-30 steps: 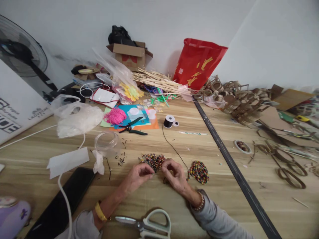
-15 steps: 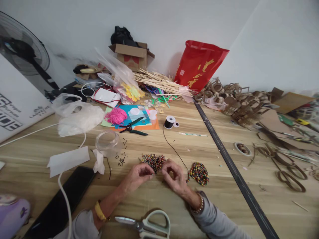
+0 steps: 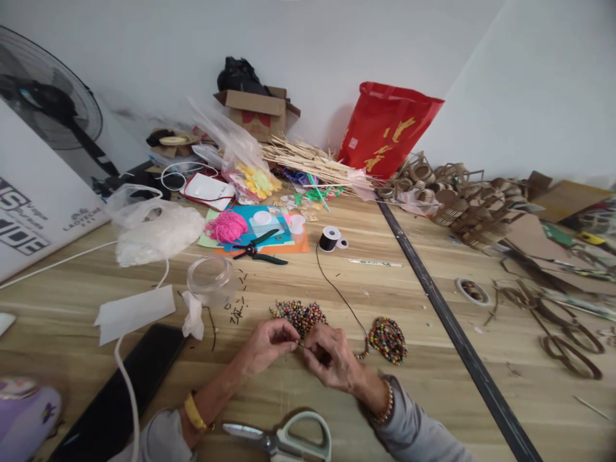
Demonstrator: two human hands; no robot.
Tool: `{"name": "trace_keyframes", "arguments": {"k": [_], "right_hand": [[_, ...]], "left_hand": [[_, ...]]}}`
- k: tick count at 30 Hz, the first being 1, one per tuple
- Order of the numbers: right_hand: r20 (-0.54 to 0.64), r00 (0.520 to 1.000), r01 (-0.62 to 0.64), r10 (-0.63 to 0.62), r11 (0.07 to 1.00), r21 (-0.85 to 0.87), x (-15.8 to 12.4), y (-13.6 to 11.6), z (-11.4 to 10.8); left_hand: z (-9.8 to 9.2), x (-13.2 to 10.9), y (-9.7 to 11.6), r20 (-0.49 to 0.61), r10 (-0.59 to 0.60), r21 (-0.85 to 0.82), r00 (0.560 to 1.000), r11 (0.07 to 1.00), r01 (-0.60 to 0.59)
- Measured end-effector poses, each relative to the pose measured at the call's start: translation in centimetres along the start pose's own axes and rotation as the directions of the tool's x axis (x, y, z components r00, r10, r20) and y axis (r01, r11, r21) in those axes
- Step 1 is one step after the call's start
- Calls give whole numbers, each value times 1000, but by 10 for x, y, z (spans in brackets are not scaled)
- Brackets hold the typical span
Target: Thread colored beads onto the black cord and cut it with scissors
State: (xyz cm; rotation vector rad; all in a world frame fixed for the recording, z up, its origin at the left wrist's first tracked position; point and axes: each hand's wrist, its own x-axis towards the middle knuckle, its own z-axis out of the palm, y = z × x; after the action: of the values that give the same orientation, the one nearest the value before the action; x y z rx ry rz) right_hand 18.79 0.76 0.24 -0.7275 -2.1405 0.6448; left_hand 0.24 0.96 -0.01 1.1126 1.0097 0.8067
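Left grip (image 3: 267, 344), right grip (image 3: 335, 358), both pinched, one bead pile (image 3: 298, 315), one beaded coil (image 3: 389, 340)

White box (image 3: 41, 186), far left of the left hand (image 3: 267, 346): small black capitals reading LAOYECHE (third letter possibly D) beneath a logo; larger letters, cut off at left, seem to end in NS and DE; small words beside NS are blurred. Red bag (image 3: 385, 131), beyond the right hand (image 3: 332, 358): gold characters, not securely legible. Narrow strip (image 3: 375, 262), between bag and right hand: green print, too small to read.
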Motion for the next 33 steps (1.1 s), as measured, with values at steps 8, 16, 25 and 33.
{"name": "trace_keyframes", "arguments": {"k": [8,16,25,33], "right_hand": [[6,1000,-9,9,1000,-7,0,1,0],[10,1000,-7,8,1000,-14,1,0,1],[17,1000,-12,12,1000,-1,0,2,1],[17,1000,-11,11,1000,-13,1,-1,0]], "left_hand": [[0,1,-2,4,-3,0,1000,1000,3],[0,0,0,4,-12,17,1000,1000,12],[0,1,-2,12,-11,7,1000,1000,10],[-1,0,-2,28,-4,25,1000,1000,4]]}}
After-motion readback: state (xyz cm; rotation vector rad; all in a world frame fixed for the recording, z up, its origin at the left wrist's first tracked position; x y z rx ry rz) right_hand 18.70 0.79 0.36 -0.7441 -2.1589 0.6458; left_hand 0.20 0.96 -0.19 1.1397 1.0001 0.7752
